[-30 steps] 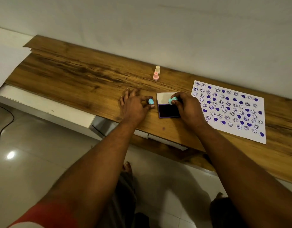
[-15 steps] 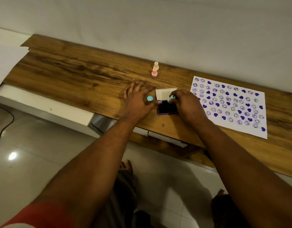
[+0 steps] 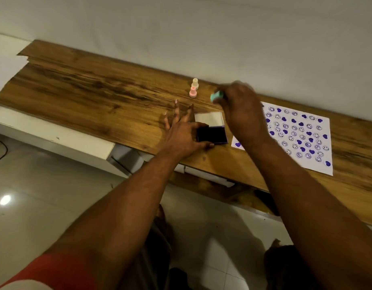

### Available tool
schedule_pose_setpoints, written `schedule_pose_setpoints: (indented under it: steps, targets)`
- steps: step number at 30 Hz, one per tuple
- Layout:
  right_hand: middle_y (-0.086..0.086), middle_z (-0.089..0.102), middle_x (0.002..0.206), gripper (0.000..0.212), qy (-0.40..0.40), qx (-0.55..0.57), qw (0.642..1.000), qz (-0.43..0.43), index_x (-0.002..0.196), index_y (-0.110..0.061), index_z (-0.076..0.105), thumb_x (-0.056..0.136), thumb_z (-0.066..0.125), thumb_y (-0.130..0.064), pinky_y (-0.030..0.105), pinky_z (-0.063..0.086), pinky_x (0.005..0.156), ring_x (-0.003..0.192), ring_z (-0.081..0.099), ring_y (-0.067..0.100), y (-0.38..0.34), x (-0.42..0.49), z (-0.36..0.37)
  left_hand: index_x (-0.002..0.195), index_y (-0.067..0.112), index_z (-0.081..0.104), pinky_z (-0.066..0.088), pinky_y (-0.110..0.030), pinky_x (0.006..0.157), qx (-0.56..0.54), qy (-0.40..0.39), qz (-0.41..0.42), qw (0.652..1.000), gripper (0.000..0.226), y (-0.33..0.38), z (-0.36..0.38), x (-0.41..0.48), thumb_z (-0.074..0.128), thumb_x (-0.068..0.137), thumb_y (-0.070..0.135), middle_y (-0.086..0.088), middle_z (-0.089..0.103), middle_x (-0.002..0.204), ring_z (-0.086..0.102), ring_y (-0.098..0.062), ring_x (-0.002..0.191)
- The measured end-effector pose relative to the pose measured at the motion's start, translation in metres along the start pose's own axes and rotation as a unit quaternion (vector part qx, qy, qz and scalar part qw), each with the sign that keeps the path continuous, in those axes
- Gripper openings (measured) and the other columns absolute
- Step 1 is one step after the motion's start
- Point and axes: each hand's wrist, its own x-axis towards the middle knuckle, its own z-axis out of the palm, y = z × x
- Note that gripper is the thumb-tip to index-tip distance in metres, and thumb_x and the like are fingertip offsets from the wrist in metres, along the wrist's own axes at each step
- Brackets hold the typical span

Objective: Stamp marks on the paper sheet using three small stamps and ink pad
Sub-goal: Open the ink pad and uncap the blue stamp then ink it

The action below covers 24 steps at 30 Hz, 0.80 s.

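Observation:
A dark purple ink pad (image 3: 212,135) lies open on the wooden table (image 3: 97,95), its white lid (image 3: 209,119) flat behind it. My left hand (image 3: 180,135) grips the pad's left edge between thumb and forefinger, other fingers spread. My right hand (image 3: 241,109) is lifted behind the pad and pinches a teal stamp (image 3: 216,96), blurred. A pink stamp (image 3: 193,92) and a cream stamp (image 3: 195,83) stand upright just left of it. The paper sheet (image 3: 325,143), covered with several purple hearts and smiley marks, lies to the right, partly under my right forearm.
A pale wall runs right behind the table. A white ledge (image 3: 55,139) juts out below the table's left front edge. A dark cable (image 3: 0,151) lies on the tiled floor at far left. My knees are below the table edge.
My right hand has lifted the teal stamp off the ink pad and carried it back toward the two standing stamps. My left hand has shifted right onto the pad's edge; the blue piece at its fingertips is out of sight.

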Motion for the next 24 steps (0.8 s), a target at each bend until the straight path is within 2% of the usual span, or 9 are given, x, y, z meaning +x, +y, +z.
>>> schedule_pose_setpoints:
  steps: [2,3,4,6,7,12,17,20,24]
  targets:
    - [0.007,0.068,0.103,0.023,0.089,-0.019,0.995,-0.028,0.114,-0.016,0.069,0.097,0.062,-0.030,0.027,0.039,0.074,0.095,0.058,0.021,-0.004,0.009,-0.006,0.132,0.050,0.066,-0.016,-0.065,0.120,-0.001,-0.001,-0.007,1.000,0.072,0.000,0.000,0.000,0.067,0.069,0.085,0.001,0.008,0.176,-0.031,-0.029,0.155]
    - [0.008,0.068,0.106,0.024,0.057,-0.021,0.998,-0.018,0.116,-0.015,0.069,0.097,0.062,-0.028,0.030,0.041,0.076,0.097,0.059,0.023,-0.003,0.004,-0.001,0.131,0.050,0.067,-0.017,-0.065,0.120,-0.008,0.002,-0.010,1.000,0.071,0.000,0.000,-0.001,0.069,0.069,0.084,0.001,0.008,0.176,-0.031,-0.030,0.155]
    - [0.011,0.068,0.112,0.026,-0.020,-0.035,0.999,0.002,0.120,-0.013,0.068,0.098,0.061,-0.025,0.034,0.043,0.081,0.102,0.061,0.027,-0.002,-0.009,0.009,0.130,0.050,0.067,-0.017,-0.064,0.120,-0.019,0.008,-0.012,1.000,0.070,0.000,0.001,-0.002,0.071,0.068,0.083,0.002,0.008,0.176,-0.030,-0.029,0.156]
    - [0.016,0.064,0.126,0.033,-0.219,-0.088,0.971,0.035,0.133,-0.009,0.062,0.103,0.054,-0.020,0.039,0.044,0.092,0.113,0.060,0.033,0.003,-0.048,0.035,0.129,0.051,0.068,-0.016,-0.065,0.120,-0.035,0.019,-0.013,0.999,0.069,-0.001,0.003,-0.003,0.073,0.067,0.082,0.003,0.008,0.176,-0.030,-0.029,0.156]
    - [0.016,0.063,0.129,0.035,-0.261,-0.109,0.959,0.032,0.136,-0.008,0.060,0.104,0.053,-0.020,0.040,0.044,0.095,0.116,0.059,0.033,0.007,-0.061,0.041,0.129,0.051,0.068,-0.016,-0.066,0.120,-0.037,0.020,-0.011,0.999,0.070,-0.001,0.004,-0.003,0.072,0.067,0.083,0.003,0.007,0.176,-0.030,-0.028,0.156]
    - [0.018,0.069,0.114,0.030,-0.251,-0.125,0.960,0.010,0.124,-0.006,0.066,0.096,0.063,-0.017,0.042,0.047,0.089,0.108,0.062,0.035,0.012,-0.049,0.044,0.131,0.050,0.067,-0.015,-0.068,0.119,-0.039,0.003,-0.017,0.999,0.082,0.001,0.001,-0.003,0.063,0.061,0.091,0.002,0.006,0.176,-0.031,-0.029,0.155]
    - [0.016,0.067,0.121,0.034,-0.260,-0.113,0.958,0.032,0.129,-0.008,0.064,0.097,0.061,-0.017,0.040,0.047,0.092,0.114,0.060,0.034,0.009,-0.051,0.045,0.133,0.048,0.067,-0.014,-0.068,0.120,-0.030,-0.009,-0.029,0.999,0.075,0.004,-0.003,-0.002,0.075,0.066,0.081,0.001,0.006,0.176,-0.031,-0.030,0.155]
    - [0.014,0.066,0.127,0.041,-0.252,-0.102,0.961,0.044,0.137,-0.012,0.060,0.098,0.064,-0.021,0.039,0.048,0.095,0.117,0.060,0.031,0.011,-0.055,0.045,0.134,0.046,0.066,-0.013,-0.068,0.120,-0.028,-0.016,-0.022,0.999,0.075,0.005,-0.003,-0.002,0.074,0.068,0.080,-0.001,0.006,0.176,-0.030,-0.031,0.155]
    - [0.011,0.066,0.128,0.036,-0.248,-0.070,0.964,0.059,0.136,-0.014,0.061,0.101,0.059,-0.022,0.036,0.047,0.093,0.114,0.062,0.030,0.015,-0.058,0.044,0.134,0.046,0.065,-0.009,-0.069,0.121,-0.017,-0.030,-0.012,0.999,0.075,0.009,-0.008,-0.002,0.071,0.069,0.082,-0.003,0.006,0.176,-0.029,-0.031,0.156]
